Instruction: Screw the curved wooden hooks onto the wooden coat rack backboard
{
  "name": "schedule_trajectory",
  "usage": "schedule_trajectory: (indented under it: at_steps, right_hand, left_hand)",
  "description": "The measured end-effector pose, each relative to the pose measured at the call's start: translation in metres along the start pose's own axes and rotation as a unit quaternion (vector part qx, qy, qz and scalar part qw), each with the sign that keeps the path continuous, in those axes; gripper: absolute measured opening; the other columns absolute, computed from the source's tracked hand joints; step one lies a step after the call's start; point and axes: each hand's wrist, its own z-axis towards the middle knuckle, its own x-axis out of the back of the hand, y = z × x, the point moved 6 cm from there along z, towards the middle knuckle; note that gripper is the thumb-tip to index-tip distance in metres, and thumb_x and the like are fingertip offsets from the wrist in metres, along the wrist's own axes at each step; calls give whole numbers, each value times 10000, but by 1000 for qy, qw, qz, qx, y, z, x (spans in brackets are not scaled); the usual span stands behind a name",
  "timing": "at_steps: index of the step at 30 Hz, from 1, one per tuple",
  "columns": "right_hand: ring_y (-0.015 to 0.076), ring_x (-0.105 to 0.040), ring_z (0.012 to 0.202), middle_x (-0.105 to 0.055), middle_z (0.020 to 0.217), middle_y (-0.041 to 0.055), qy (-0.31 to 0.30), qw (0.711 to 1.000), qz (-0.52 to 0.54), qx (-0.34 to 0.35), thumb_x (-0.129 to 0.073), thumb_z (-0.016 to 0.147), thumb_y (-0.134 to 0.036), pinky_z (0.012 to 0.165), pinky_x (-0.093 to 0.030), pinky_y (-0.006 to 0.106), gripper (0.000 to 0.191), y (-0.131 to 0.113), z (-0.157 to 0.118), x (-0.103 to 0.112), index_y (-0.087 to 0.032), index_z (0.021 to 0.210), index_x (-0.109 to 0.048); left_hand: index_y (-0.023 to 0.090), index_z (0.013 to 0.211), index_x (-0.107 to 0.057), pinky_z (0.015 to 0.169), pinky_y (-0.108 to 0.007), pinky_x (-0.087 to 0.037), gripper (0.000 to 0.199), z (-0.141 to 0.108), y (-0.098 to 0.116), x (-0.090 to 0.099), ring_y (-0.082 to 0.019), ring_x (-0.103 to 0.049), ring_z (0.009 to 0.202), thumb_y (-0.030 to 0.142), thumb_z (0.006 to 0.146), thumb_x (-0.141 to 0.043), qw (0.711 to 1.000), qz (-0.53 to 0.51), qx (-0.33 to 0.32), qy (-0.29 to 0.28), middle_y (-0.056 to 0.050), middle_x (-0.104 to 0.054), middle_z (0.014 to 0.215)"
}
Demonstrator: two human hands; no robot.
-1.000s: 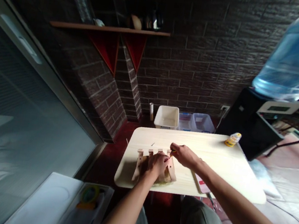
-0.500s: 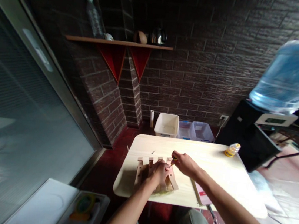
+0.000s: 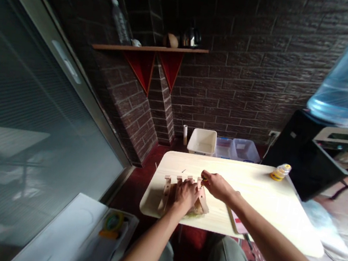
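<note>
A wooden piece with several slats and small holes [image 3: 166,194] lies near the left front of the pale table [image 3: 245,176]. My left hand [image 3: 187,193] rests on its middle slats, fingers bent over the wood; whatever they grip is hidden. My right hand [image 3: 213,183] is closed around a small yellow and black tool, probably a screwdriver [image 3: 204,178], at the top of the right slat. A small dark thin item [image 3: 183,171] lies on the table behind the wood.
A pink and white flat item [image 3: 239,223] lies at the front edge, right of the wood. A yellow-based clear container [image 3: 280,172] stands at the back right corner. Bins [image 3: 203,142] sit behind the table; an open case [image 3: 113,230] is at lower left.
The whole view has shifted a little, so the table appears further right and higher. Both hands remain at the wood; my right hand still holds the tool at the right slat.
</note>
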Motion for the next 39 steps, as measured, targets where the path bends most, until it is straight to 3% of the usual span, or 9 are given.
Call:
schedule_trajectory:
  at_steps: [11,17,25,39]
  right_hand:
    - [176,-664,742,-739,867,61,-7,1000,-29,-9,-554,1001,-245,605,-278,273,69,-3,-10,0,-219,1063,-569]
    - [188,-688,796,-752,929,85,-20,999,-31,-2,-551,1005,-254,631,-304,274,77,-10,-19,1,-213,1067,-573]
    - [199,-698,825,-754,935,87,-25,999,-33,-9,-535,1023,-277,637,-308,275,92,-6,-18,-1,-217,1085,-565]
    - [199,-699,817,-756,948,91,-24,998,-49,-18,-533,1021,-281,642,-315,274,121,-6,-16,1,-209,1113,-563]
  left_hand:
    - [254,1190,-724,1125,-411,-370,316,-6,-13,-23,-292,-560,1270,385,928,-606,999,-32,-9,-9,-82,-711,1261]
    - [267,1184,-718,1147,-426,-322,328,-14,-11,-22,-299,-533,1286,439,941,-579,999,-27,-24,-21,-77,-702,1267]
    - [261,1189,-704,1080,-479,-354,349,-8,-6,-18,-355,-527,1229,452,919,-591,999,-10,-13,-44,-91,-679,1262]
    - [270,1157,-749,1140,-373,-366,281,-10,-10,-24,-262,-546,1279,376,931,-619,999,-42,-20,-20,-35,-707,1290]
